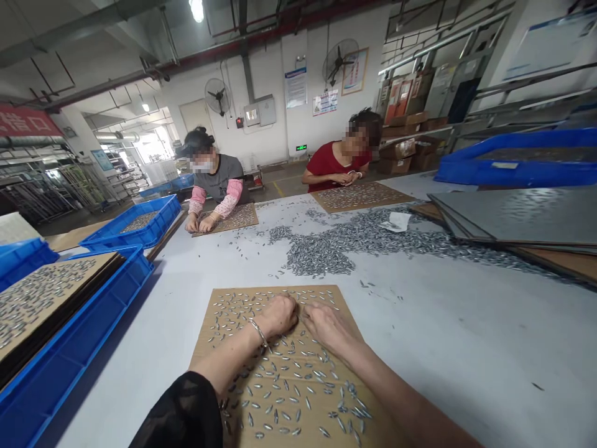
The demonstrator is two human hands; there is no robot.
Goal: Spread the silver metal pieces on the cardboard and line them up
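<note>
A sheet of brown cardboard lies in front of me, strewn with small spindle-shaped silvery metal pieces. Over its far half, my left hand is closed, fingers curled down towards the board; a bracelet circles that wrist. Close beside it on the right, my right hand is closed too, its fingertips pinched near the left hand's. Whatever the fingertips hold is hidden. Pieces lie spread singly over much of the board, and a denser cluster sits at its near right.
A large heap of metal pieces covers the table beyond the board. Blue trays stand left, one bearing filled cardboard. Stacked grey sheets and a blue tray are at right. Two co-workers handle pieces across the table.
</note>
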